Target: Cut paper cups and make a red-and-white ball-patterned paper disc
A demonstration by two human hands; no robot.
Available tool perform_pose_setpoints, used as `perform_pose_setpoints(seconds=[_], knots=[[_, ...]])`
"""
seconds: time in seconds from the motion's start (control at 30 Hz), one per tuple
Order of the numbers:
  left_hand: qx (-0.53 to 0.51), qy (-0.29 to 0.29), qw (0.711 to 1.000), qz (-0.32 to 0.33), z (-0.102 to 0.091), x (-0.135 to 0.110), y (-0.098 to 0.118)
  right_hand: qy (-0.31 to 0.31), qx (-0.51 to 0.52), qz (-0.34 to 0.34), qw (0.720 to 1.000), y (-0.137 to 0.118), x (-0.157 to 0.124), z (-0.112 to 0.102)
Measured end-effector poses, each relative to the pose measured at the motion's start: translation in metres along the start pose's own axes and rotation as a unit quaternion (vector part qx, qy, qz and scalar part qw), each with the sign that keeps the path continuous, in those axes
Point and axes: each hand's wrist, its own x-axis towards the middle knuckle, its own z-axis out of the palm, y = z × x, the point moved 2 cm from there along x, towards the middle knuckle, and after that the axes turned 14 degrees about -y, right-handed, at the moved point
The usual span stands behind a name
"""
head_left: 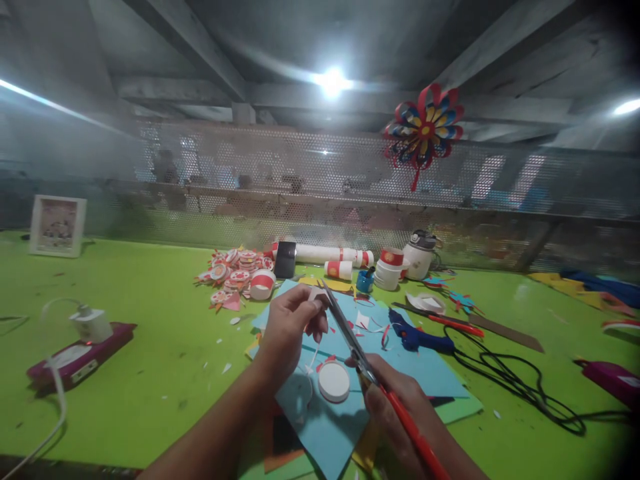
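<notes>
My left hand (293,327) is closed, pinching a small piece of white paper (318,294) between thumb and fingers. In my right hand (397,400) is a pair of scissors (350,339) with long metal blades and red handles. The blades point up and away, their tips beside the white paper; whether they touch it I cannot tell. Below my hands, a round white paper cup base (334,382) lies on light blue paper sheets (330,433). Small red and white scraps are scattered on the sheets, among them a white square (363,321).
A blue glue gun (420,339) with a black cord (520,380) lies to the right, near a red-handled tool (456,326). Paper cups (339,269), a blue jar (365,281) and a pile of decorated discs (235,270) stand behind. Power strips (83,357) lie at both sides.
</notes>
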Motion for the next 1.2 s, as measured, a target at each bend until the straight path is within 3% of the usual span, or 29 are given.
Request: perform_pose_setpoints(seconds=[0.67, 0.93, 1.07, 1.2], knots=[[-0.006, 0.004, 1.000, -0.017, 0.001, 0.001, 0.001, 0.037, -0.044, -0.018, 0.998, 0.004, -0.001, 0.001], [-0.064, 0.001, 0.997, -0.037, 0.001, 0.002, 0.001, 0.070, 0.016, 0.016, 0.997, 0.008, 0.001, 0.002], [-0.079, -0.040, 0.993, -0.075, 0.003, 0.003, 0.001, 0.075, 0.083, 0.041, 0.993, 0.007, 0.009, -0.010], [-0.047, -0.127, 0.981, -0.141, 0.007, 0.001, -0.002, 0.058, 0.155, -0.036, 0.986, 0.000, 0.025, -0.026]])
